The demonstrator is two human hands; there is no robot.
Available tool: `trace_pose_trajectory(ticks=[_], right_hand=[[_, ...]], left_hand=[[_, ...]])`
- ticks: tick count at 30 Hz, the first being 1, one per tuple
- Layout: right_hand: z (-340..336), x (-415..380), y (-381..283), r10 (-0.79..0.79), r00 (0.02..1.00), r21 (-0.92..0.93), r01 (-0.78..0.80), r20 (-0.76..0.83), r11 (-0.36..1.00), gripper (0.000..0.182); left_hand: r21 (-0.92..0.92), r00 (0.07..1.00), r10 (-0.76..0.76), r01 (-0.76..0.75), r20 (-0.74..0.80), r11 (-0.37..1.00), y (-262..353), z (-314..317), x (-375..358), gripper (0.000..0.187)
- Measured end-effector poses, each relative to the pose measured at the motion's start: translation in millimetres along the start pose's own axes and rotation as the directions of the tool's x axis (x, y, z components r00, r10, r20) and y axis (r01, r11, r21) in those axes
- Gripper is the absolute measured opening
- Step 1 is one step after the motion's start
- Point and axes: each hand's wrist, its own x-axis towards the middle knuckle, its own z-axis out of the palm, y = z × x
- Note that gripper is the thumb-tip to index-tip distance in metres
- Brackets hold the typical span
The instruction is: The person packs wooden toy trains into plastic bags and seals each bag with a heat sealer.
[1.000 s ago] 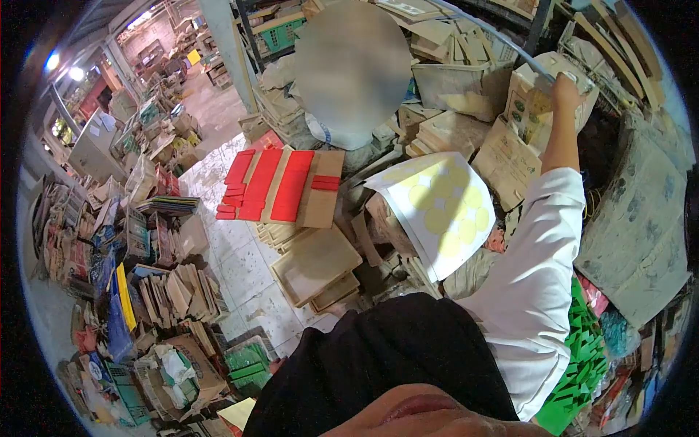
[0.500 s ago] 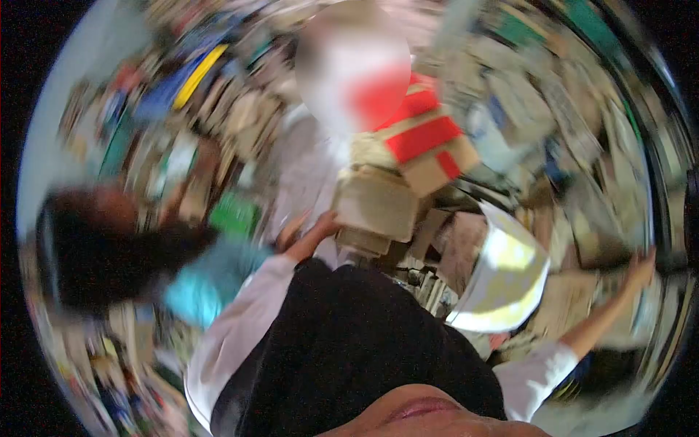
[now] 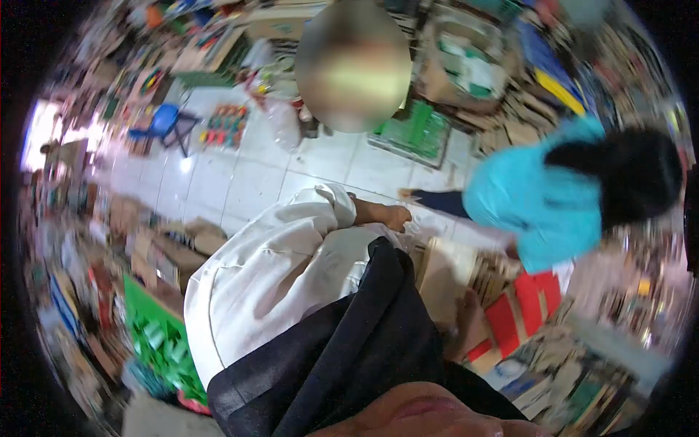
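Note:
My left hand comes out of a white sleeve near the middle of the view. Its fingers look curled in, and what they hold, if anything, I cannot make out. Just below and to its right is a plain cardboard box. Beside that stands a box with red bands. My right hand does not show; the black cloth on my chest covers much of the lower middle.
A person in a turquoise top bends at the right. White floor tiles carry a green crate, a blue chair and a plastic bag. Stacked shelves line the sides. A green bin stands lower left.
My view has swung left, bringing the tiled floor in and shifting the boxes and the other person rightward. My right arm, stretched out to the right before, has left the view.

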Motion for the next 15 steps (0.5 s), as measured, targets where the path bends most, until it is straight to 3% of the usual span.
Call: trace_pose_trajectory(ticks=[1, 2, 4, 6, 8, 12, 14, 15], right_hand=[[69, 36, 29, -0.069, 0.997, 0.006, 0.069, 0.034, 0.998, 0.031], [156, 61, 70, 0.024, 0.982, 0.099, -0.005, -0.19, 0.995, 0.032], [106, 108, -33, 0.152, 0.988, 0.389, -0.149, 0.023, 0.909, 0.041], [102, 142, -44, 0.073, 0.994, 0.355, -0.096, 0.078, 0.93, 0.042], [106, 167, -55, -0.01, 0.991, 0.312, -0.033, 0.134, 0.949, 0.042], [111, 248, -103, -0.178, 0.958, 0.227, 0.126, 0.225, 0.966, 0.044], [122, 290, -134, -0.253, 0.927, 0.197, 0.203, 0.275, 0.959, 0.044], [133, 317, -148, -0.3, 0.908, 0.19, 0.253, 0.292, 0.949, 0.045]], left_hand=[[-0.003, 0.991, -0.122, 0.122, 0.057, 0.993, -9, -5, -10, 0.054], [-0.021, 0.986, -0.166, 0.166, 0.015, 0.986, -31, -14, -34, 0.054], [-0.193, 0.89, -0.416, 0.382, -0.185, 0.904, -61, -20, -84, 0.057], [-0.236, 0.812, -0.52, 0.468, -0.266, 0.852, -99, -14, -132, 0.061], [-0.314, 0.707, -0.689, 0.625, -0.16, 0.714, -105, -29, -185, 0.064], [-0.405, 0.628, -0.742, 0.631, -0.234, 0.662, -138, -20, -297, 0.065], [-0.395, 0.623, -0.768, 0.675, -0.147, 0.623, -144, -20, -352, 0.066], [-0.409, 0.673, -0.727, 0.63, -0.136, 0.66, -192, 25, -368, 0.066]])
